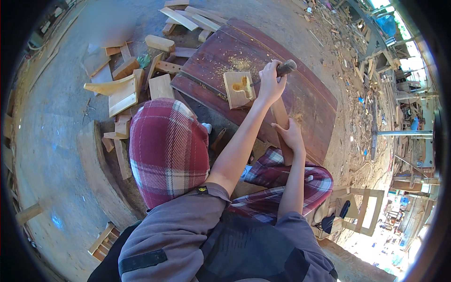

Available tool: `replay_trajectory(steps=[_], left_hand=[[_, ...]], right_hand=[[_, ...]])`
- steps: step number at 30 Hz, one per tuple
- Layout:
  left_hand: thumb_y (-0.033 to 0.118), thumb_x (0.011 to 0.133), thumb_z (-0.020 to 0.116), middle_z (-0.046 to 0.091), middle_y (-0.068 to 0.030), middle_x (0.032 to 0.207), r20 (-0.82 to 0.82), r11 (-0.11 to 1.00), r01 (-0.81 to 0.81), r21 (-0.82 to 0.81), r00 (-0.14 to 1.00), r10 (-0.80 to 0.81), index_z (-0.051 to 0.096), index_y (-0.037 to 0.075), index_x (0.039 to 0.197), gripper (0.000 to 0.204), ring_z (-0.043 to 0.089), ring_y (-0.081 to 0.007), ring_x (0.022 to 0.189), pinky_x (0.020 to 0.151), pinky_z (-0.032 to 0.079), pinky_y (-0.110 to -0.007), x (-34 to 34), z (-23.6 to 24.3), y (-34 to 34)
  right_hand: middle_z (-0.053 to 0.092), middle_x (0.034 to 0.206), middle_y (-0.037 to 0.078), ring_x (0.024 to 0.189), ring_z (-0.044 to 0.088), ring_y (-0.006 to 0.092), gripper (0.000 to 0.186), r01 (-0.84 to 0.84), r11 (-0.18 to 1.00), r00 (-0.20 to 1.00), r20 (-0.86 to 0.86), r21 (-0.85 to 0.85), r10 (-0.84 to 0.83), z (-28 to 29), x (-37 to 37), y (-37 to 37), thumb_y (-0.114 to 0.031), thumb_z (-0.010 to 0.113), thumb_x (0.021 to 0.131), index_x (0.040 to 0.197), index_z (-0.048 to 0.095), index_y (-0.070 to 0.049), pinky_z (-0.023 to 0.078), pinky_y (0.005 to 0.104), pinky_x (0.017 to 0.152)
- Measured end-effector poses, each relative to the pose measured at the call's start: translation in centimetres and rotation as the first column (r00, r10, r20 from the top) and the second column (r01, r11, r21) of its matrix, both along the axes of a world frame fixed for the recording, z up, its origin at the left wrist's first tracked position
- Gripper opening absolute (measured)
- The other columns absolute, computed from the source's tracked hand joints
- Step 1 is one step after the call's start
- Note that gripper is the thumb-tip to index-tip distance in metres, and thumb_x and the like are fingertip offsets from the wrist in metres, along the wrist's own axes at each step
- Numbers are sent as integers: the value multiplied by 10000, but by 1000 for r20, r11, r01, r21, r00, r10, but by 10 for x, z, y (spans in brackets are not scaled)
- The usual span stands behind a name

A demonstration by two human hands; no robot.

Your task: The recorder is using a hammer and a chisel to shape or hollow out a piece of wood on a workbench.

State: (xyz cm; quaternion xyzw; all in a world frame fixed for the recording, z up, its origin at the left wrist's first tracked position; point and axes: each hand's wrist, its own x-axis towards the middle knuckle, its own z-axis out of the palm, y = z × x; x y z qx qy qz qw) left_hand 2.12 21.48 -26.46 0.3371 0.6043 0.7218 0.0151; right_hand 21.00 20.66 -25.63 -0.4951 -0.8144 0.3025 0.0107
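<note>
My left hand (272, 83) is closed around a chisel (287, 67) with a dark, rounded wooden handle. The chisel's thin blade points left, with its tip at the right edge of a carved hollow in a pale wooden block (240, 98). That block lies on a dark red wooden panel (300, 101), beside scattered shavings (240, 63). Nearer to me, my right hand (292, 135) grips a long brown wooden bar (280, 115). The bar's far end passes under my left hand and wrist, and its near end reaches my plaid-covered leg.
Wood offcuts (161, 87) are heaped left of the panel, with more boards (181, 19) at its far edge. My plaid-covered knee (167, 150) rises on the left. A curved timber (105, 174) lies beyond it. Wooden frames (366, 211) and debris (352, 56) are on the right.
</note>
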Motion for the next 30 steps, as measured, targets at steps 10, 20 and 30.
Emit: replay_trajectory(steps=[10, 20, 30], left_hand=[[98, 809, 641, 601, -136, 920, 12, 1000, 22, -21, 1000, -22, 543, 63, 1013, 230, 586, -346, 910, 813, 384, -452, 0, 2, 3], [110, 819, 645, 595, -129, 915, -15, 998, 38, -42, 999, -39, 544, 67, 1025, 233, 585, -344, 905, 814, 383, -450, 0, 3, 2], [92, 813, 635, 563, -131, 968, 85, 993, 122, -2, 989, -121, 517, 89, 1058, 272, 545, -360, 996, 840, 350, -478, -12, -2, 5]], right_hand=[[675, 1028, 225, 973, 665, 332, 680, -2, 1000, 999, 39, 4, 2, 3, 2, 3, -526, 749, 762, 1131, 579, 20, 505, 407, 826], [674, 1041, 228, 987, 663, 328, 676, 23, 1000, 999, 26, -3, -23, 13, 2, -1, -506, 756, 768, 1143, 578, 28, 505, 404, 836], [678, 1047, 214, 975, 666, 310, 647, -10, 1000, 1000, 5, 7, 10, 18, -2, -4, -486, 752, 777, 1145, 581, 19, 505, 394, 847]])
